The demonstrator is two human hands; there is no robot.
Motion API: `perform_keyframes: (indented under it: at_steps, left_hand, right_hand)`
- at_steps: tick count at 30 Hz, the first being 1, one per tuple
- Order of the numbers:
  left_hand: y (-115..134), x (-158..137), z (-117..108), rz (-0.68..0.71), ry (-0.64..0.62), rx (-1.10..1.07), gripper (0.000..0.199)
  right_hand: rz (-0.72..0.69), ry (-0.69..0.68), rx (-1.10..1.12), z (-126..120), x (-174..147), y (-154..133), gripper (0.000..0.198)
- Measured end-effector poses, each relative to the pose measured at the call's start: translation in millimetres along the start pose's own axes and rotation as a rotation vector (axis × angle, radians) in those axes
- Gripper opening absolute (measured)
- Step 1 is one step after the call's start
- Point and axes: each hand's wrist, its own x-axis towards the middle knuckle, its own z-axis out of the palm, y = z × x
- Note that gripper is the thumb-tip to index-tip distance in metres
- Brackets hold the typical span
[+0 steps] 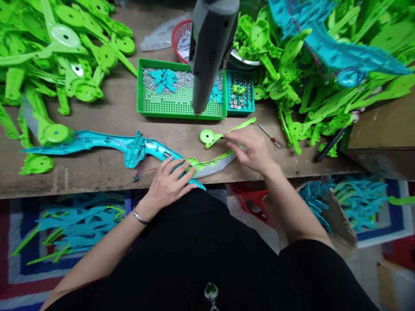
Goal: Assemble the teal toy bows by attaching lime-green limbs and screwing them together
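A long blue plastic toy bow half (110, 140) lies across the bench, with thin wires and a small circuit board (135, 178) hanging from its middle. A green wheeled limb (210, 163) joins its right end, with a translucent curved piece (215, 169) along it. My left hand (170, 179) presses on the bow's right part, fingers spread across it and thumb at the near side. My right hand (251, 149) hovers at the limb's far tip, thumb and forefinger apart. Its fingertips are near a loose green wheeled arm (207, 136). Slight blur hides whether they touch it.
A green tray (181, 114) holds screws and blue bits; a smaller blue tray (240, 111) adjoins it. A dark electric screwdriver (209, 56) hangs above. Green parts pile up at left (65, 39) and right (292, 77). A small screwdriver (270, 136) lies near my right hand.
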Motion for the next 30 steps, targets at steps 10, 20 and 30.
perform_keyframes:
  at_steps: [10, 20, 30]
  left_hand:
    - [5.7, 1.2, 0.2, -0.071, -0.054, -0.013, 0.048]
    - [4.3, 1.9, -0.4, -0.032, -0.045, 0.021, 0.052]
    - [7.7, 3.8, -2.3, -0.099, -0.042, -0.077, 0.052]
  right_hand:
    - [0.027, -0.165, -0.1, -3.2, 19.5, 35.2, 0.027]
    - [-0.261, -0.281, 0.087, 21.0, 16.2, -41.1, 0.022]
    - [-0.461, -0.379, -0.082, 19.8, 28.0, -46.3, 0.014]
